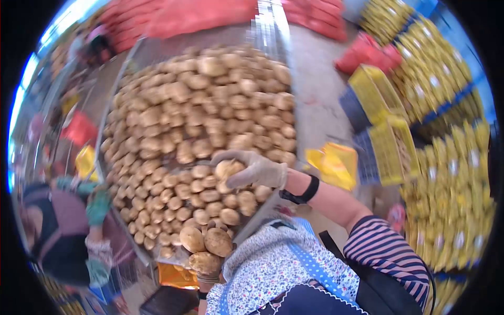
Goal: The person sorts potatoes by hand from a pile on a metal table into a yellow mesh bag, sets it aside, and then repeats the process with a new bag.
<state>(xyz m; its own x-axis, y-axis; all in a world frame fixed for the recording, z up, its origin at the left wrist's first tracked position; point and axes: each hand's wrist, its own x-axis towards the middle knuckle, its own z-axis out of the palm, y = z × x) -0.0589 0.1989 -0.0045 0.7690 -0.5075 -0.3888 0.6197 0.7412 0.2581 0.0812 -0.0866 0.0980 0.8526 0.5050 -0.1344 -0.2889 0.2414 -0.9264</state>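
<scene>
My right hand (pixel 254 169), in a pale glove, is closed around a potato (pixel 229 171) above the pile. Fingers and thumb wrap its sides. At the near end of the sorting table, my left hand (pixel 209 278) is mostly hidden beneath a cluster of large potatoes (pixel 203 262) that it cradles. Only the wrist and a little of that glove show. Loose brown potatoes (pixel 210 123) cover the table, larger ones at the far side and smaller ones closer to me.
Metal side rails (pixel 290 58) border the table. Across on the left, a person in green gloves (pixel 98 206) stands at the table. Yellow crates (pixel 391 149) and stacked yellow sacks (pixel 451 189) are on the right. Red sacks (pixel 205 16) line the back. An orange container (pixel 178 275) is below the table end.
</scene>
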